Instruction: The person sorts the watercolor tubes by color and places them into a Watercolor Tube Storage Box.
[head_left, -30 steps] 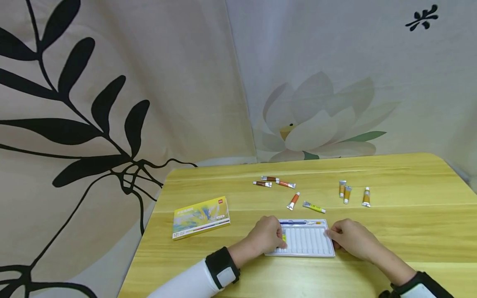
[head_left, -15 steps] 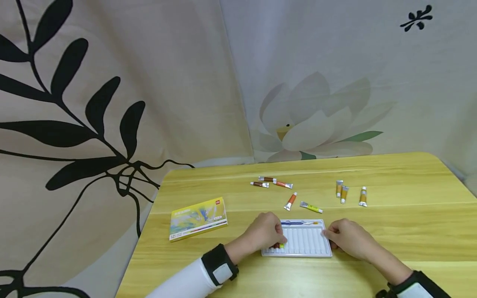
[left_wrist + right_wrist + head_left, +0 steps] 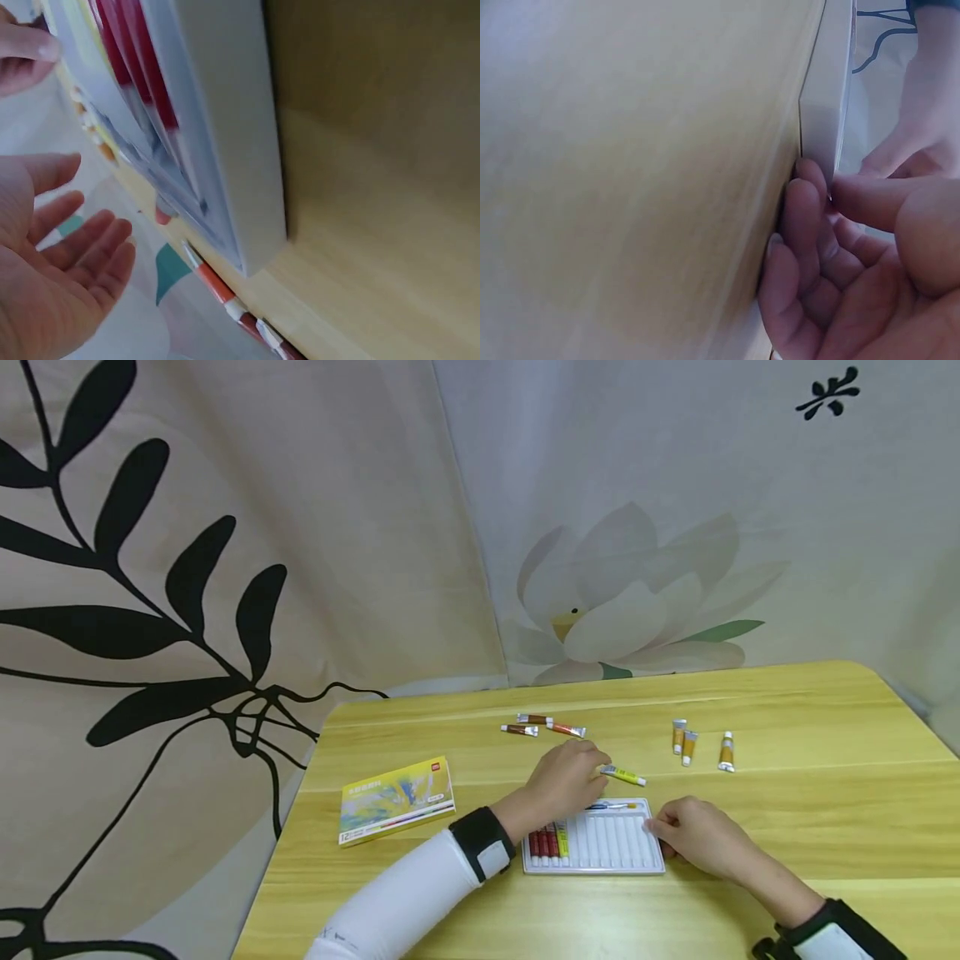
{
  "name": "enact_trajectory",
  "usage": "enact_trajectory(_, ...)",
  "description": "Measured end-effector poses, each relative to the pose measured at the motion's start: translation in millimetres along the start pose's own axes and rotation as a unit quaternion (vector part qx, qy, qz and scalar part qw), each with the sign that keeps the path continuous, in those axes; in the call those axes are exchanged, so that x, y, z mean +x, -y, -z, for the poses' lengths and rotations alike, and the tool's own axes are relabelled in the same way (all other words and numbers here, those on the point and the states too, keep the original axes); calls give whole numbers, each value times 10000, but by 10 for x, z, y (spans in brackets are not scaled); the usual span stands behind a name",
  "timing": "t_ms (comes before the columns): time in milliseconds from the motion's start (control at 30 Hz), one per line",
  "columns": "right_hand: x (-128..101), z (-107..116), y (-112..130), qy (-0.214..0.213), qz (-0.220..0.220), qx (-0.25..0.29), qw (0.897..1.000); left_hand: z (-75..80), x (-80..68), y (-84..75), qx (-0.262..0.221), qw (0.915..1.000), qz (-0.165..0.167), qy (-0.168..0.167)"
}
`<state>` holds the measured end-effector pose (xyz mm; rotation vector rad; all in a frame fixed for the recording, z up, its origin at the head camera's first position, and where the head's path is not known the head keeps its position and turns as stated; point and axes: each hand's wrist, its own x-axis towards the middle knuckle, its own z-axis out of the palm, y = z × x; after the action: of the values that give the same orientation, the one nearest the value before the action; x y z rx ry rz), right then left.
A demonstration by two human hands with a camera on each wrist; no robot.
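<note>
A white paint tray [image 3: 611, 872] lies near the table's front. At its left end sit several dark red paint tubes [image 3: 543, 845] and a yellow paint tube [image 3: 563, 842]; a paintbrush [image 3: 618, 807] lies in the back slot. My left hand [image 3: 567, 774] hovers over the tray's back edge, fingers loosely bent and apart in the left wrist view, holding nothing. Just right of its fingertips is a yellow-green paint tube [image 3: 624, 776]. My right hand [image 3: 697, 835] pinches the tray's right edge between thumb and forefinger; the right wrist view shows the thumb [image 3: 870, 201] against that edge.
Behind the tray lie two brown paint tubes [image 3: 520, 730] and a red-orange one [image 3: 567, 729]. Ochre paint tubes [image 3: 689, 748] lie at the right, with another [image 3: 726, 752] beside them. A yellow paint box [image 3: 397, 802] rests at the left.
My left hand has left the tubes at the tray's left end and moved back and right, now covering where an orange tube lay. My right hand stays at the tray's edge.
</note>
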<state>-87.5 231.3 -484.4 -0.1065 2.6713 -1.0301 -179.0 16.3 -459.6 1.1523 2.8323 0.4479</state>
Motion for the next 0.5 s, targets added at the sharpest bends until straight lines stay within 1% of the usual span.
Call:
enact_trajectory(67, 2, 2, -1, -6, 16, -7, 10000, -30, 96, 16, 398, 9987, -294, 112)
enact_trajectory(133, 2, 4, -2, -30, 24, -15, 10000, -59, 181, 17, 794, 9949, -571, 229)
enact_trajectory(200, 1, 6, -3, -63, 16, -20, 10000, -87, 256, 6, 1198, 9886, -851, 320)
enact_trajectory(267, -2, 7, -2, -60, -3, 1, 10000, -121, 314, -10, 1574, 9806, -1097, 410)
enact_trajectory(367, -7, 6, 1, -16, -44, 50, 10000, -176, 378, -36, 2005, 9692, -1331, 528)
enact_trajectory(500, -7, 4, 2, -10, -37, 48, 10000, -250, 440, -58, 2389, 9579, -1457, 646)
